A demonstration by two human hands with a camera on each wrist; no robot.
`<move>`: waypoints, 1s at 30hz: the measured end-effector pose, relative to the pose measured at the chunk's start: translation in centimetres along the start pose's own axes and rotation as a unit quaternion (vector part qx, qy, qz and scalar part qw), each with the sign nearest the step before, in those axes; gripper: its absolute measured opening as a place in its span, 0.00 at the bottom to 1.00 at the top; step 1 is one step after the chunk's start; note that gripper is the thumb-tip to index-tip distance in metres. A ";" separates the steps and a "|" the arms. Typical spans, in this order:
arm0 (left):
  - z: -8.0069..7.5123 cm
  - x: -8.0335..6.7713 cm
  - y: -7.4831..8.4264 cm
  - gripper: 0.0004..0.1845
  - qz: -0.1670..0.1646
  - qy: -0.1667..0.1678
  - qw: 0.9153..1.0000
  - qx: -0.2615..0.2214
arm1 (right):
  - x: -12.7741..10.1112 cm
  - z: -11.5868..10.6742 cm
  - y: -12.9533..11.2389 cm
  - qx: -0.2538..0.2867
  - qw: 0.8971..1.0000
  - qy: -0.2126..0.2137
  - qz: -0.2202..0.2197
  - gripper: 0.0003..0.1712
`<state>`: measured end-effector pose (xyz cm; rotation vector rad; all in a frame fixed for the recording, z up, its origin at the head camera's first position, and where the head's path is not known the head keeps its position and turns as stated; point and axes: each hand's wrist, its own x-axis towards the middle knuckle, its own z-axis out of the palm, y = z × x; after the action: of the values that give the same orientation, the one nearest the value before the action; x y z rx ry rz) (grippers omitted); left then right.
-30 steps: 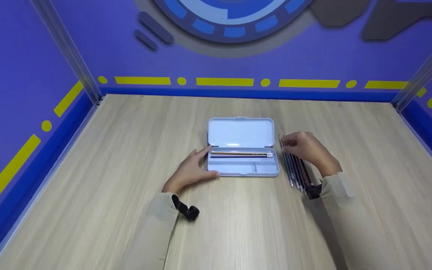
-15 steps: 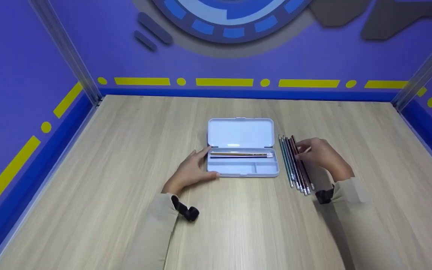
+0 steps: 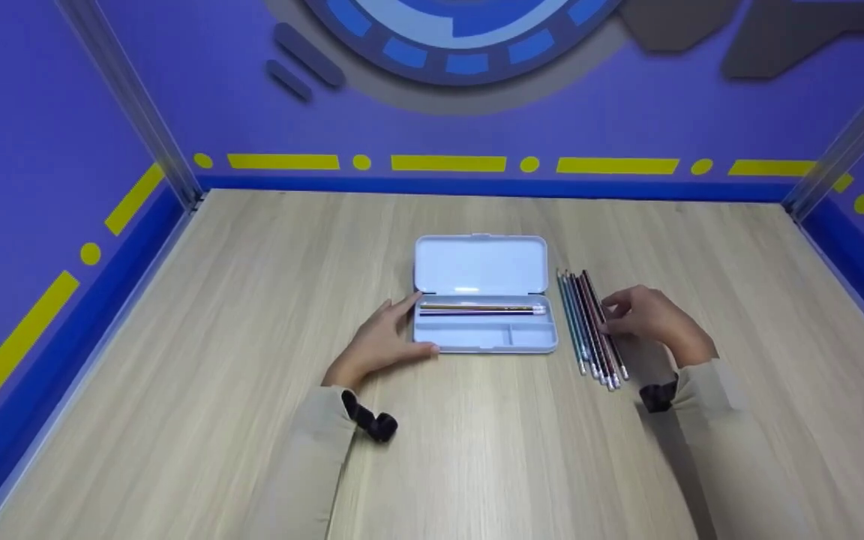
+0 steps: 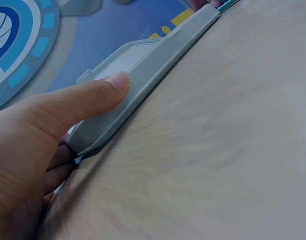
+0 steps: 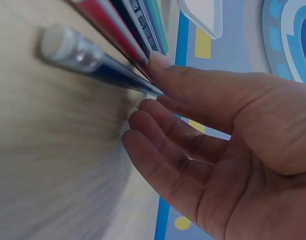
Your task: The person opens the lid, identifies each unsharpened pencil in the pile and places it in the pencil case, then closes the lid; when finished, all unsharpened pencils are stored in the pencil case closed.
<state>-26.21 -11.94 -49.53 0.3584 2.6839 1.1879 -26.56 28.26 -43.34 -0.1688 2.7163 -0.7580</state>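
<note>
purple-walled booth, pale wood-grain tabletop (image 3: pixel 252 420). open light-blue plastic pencil case (image 3: pixel 486 294) at frame centre, two pencils inside. left hand (image 3: pixel 381 341) braces its left end, thumb pressing. right hand (image 3: pixel 653 319) pinches dark-blue eraser-tipped pencil (image 5: pixel 93 62) at right edge of row of coloured pencils (image 3: pixel 589 330). step likely: picking; next needs lift, turn toward tray.

Head view bright and even, light from above; soft shadow under the right sleeve (image 3: pixel 732 420), small glare on the case lid (image 3: pixel 481 264), walls bow at the edges. Wrist views dimmer: bench (image 4: pixel 227 150) smeared, near pencil (image 5: pixel 88 57) out of focus.
</note>
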 end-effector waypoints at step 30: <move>0.0 -0.1 0.0 0.54 0.007 0.001 1.000 -0.005 | -0.2 0.1 0.8 0.062 0.998 -0.004 0.021 0.30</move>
<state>-26.14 -11.93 -49.52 0.3744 2.6801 1.2058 -26.40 28.94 -43.77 -0.0848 2.6466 -0.9094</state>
